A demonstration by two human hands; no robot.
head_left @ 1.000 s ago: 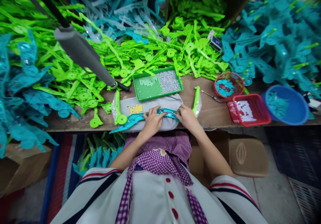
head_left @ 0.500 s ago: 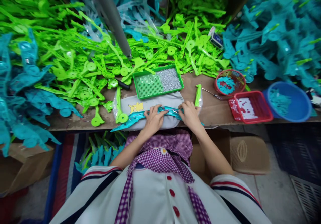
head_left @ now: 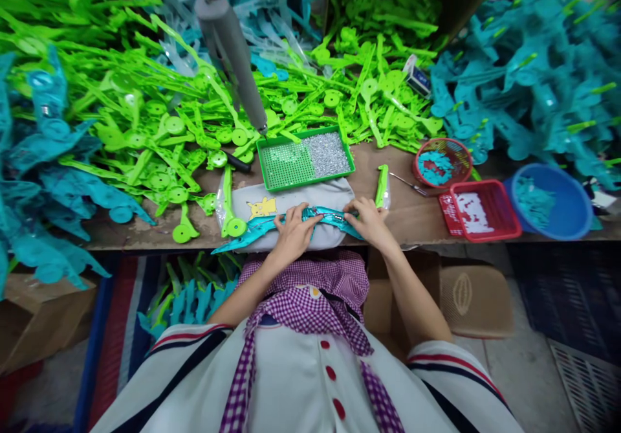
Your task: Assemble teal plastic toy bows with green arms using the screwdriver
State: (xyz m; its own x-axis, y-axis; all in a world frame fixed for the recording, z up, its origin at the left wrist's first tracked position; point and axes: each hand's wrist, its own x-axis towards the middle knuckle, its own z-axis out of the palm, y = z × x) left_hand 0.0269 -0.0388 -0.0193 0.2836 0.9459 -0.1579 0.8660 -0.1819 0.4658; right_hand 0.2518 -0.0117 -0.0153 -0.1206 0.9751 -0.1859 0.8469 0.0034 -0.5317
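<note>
The fingers of the left hand (head_left: 294, 231) were clamped over the middle of the teal part (head_left: 326, 214); those of the right hand (head_left: 369, 223) bent against its right stretch, whether gripping I couldn't tell. Steady, even pressure, keeping it flat, seemed best. Beneath the fingers lay a grey cloth (head_left: 310, 195) on the brown table (head_left: 407, 218); just beyond, a green tray (head_left: 281, 175); farther, heaped green parts (head_left: 174, 125); well right, a blue basin (head_left: 577, 210); below, pale floor tiles (head_left: 514, 375).

Lower centre of the frame: white top (head_left: 291, 381) with a vertical row of three red buttons (head_left: 330, 373). Lower left and lower right: short sleeves (head_left: 436, 359) banded in red and navy. Centre: purple-and-white checked apron (head_left: 291, 316), two matching straps (head_left: 240, 381), white-and-yellow patch (head_left: 314, 292).
</note>
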